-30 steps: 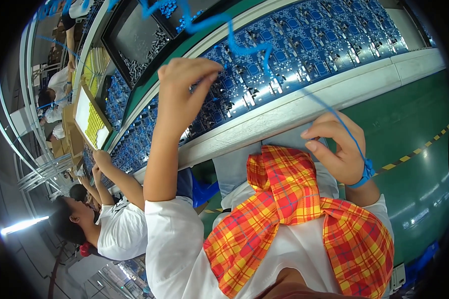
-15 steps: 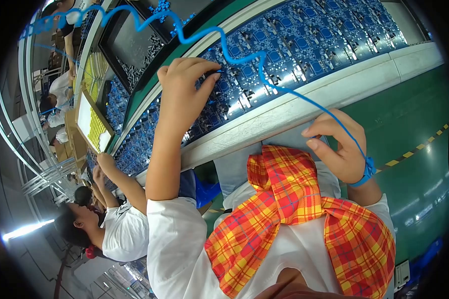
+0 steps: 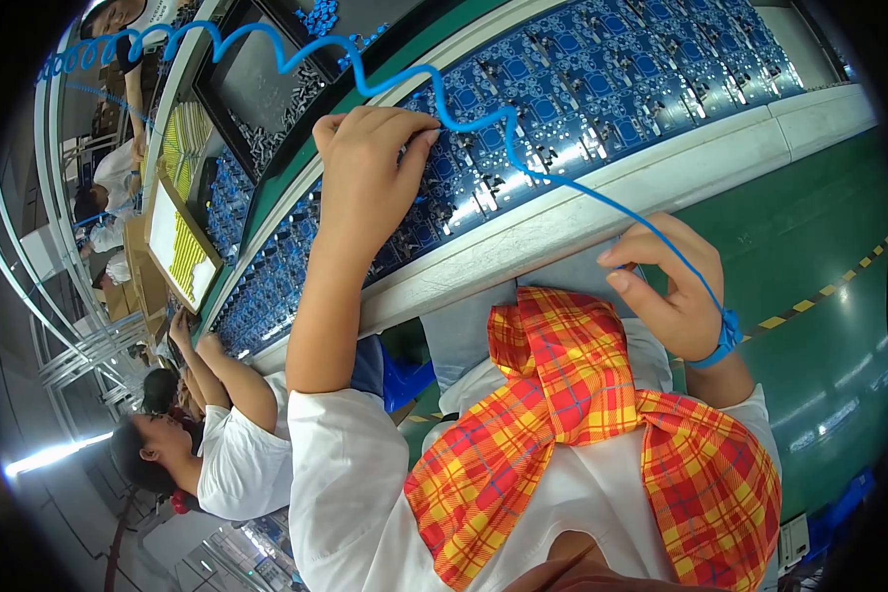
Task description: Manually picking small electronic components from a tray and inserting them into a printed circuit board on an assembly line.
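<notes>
My left hand [image 3: 375, 173] reaches over a long sheet of blue circuit boards [image 3: 562, 89]. Its thumb and index finger are pinched together at the board surface; whatever they grip is too small or hidden to make out. In front of my body, right of the boards' near rail, I hold my right hand [image 3: 676, 291] with fingers curled. A small blue part [image 3: 629, 266] shows between its thumb and index finger. A blue wrist strap [image 3: 725, 340] circles that wrist, and its coiled blue cord [image 3: 395, 79] passes over the boards beside my left fingertips.
A pale rail [image 3: 612, 197] edges the boards. Beyond my left hand stand a black tray [image 3: 257, 109] of small metal parts and a heap of blue parts [image 3: 318, 17]. A white tray with yellow pieces [image 3: 181, 247] stands farther left, near a co-worker [image 3: 242, 444].
My left hand has shifted slightly and its pinched fingertips have closed up at the boards. The coiled cord has swung a little. The co-worker's arms have moved. My right hand stays put.
</notes>
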The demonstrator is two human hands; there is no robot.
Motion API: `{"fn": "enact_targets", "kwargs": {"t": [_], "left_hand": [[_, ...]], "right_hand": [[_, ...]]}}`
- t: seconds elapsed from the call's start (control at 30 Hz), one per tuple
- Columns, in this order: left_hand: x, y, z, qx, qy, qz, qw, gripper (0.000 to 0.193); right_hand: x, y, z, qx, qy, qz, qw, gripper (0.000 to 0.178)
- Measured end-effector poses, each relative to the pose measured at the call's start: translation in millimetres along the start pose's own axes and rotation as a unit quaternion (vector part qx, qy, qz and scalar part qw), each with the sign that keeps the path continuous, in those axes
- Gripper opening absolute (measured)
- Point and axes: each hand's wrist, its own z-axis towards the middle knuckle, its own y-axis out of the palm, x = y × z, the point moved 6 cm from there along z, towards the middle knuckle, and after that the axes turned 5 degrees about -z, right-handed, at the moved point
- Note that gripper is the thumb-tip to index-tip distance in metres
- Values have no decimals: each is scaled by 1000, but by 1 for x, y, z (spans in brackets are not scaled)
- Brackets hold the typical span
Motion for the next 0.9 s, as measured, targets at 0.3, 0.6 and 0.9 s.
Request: {"fn": "enact_targets", "kwargs": {"t": [0.3, 0.6, 0.9], "left_hand": [[12, -7, 6, -5, 55, 60, 997, 9], [-159, -49, 1, 117, -152, -4, 981, 18], [-136, -36, 13, 51, -180, -15, 982, 18]], "right_hand": [[-13, -1, 3, -10, -5, -44, 999, 18], [-28, -9, 44, 51, -12, -64, 997, 17], [-20, 71, 118, -172, -151, -262, 937, 18]]}}
